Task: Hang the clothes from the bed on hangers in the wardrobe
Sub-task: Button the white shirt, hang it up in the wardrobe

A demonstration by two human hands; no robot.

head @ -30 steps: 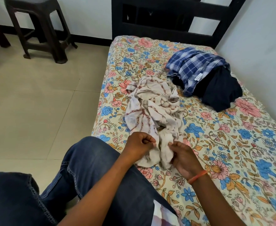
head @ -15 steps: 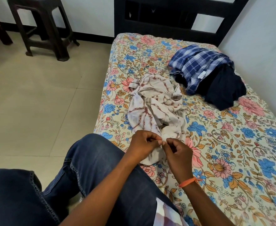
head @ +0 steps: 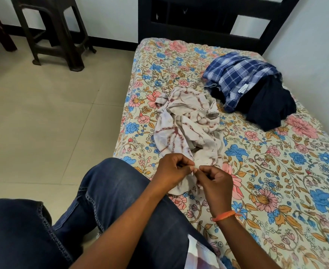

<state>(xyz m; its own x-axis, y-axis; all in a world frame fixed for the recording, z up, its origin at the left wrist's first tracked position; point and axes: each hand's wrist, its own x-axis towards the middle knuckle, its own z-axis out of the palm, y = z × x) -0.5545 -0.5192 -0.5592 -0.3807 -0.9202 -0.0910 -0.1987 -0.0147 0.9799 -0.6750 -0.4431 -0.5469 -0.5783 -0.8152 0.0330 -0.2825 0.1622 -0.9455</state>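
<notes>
Three garments on the bed (head: 276, 191); we pinch the near edge of the white tie-dye shirt (head: 187, 131), crumpled mid-bed, with left hand (head: 171, 171) and right hand (head: 216, 181), fingertips almost touching. Looks light, limp, non-slip; we'd find collar or shoulders to lift it. Blue plaid shirt (head: 237, 78) lies on dark garment (head: 270, 105) near the headboard.

Shirt (head: 187, 129) on bed (head: 276, 191), left of pile (head: 253, 94)
</notes>
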